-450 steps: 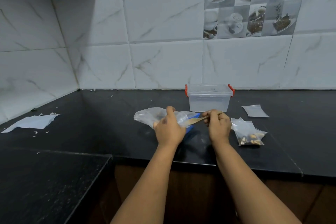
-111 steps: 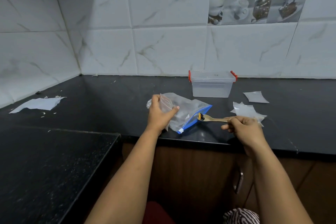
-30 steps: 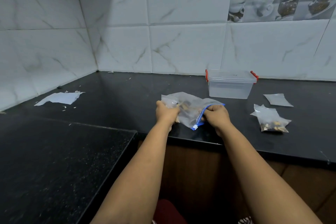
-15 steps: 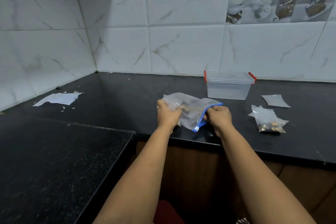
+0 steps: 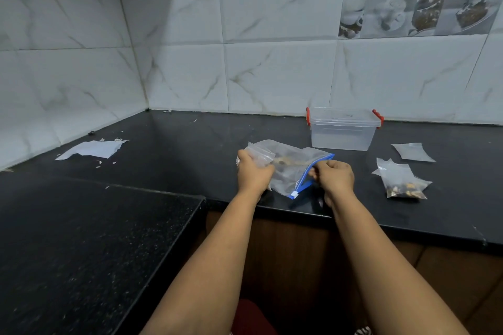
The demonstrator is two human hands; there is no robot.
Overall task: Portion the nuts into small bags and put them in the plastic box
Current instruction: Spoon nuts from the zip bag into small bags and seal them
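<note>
- A person stands at a black kitchen counter (image 5: 168,155), both bare forearms reaching forward over its front edge.
- The left hand (image 5: 253,171) is curled around a small clear bag (image 5: 260,153), gripping it just above the counter, at the left end of the large bag.
- The right hand (image 5: 336,177) is closed at the blue zip edge of a large clear zip bag (image 5: 291,171) lying on the counter; it appears to grip a wooden spoon handle there, though the fingers hide most of it.
- Inside the large bag, a few brown nuts (image 5: 280,162) show through the plastic (dimly, the film blurs them).
- The plastic box (image 5: 343,129), clear with red clips and its lid on, sits behind the large bag, near the tiled wall.
- To the right of the hands, a filled small bag (image 5: 401,182) lies on the counter with nuts at its lower end.
- An empty small bag (image 5: 412,152) lies flat just behind the filled one.
- A torn white sheet (image 5: 92,149) rests well apart on the left, by the side wall, with small scraps around it.
</note>
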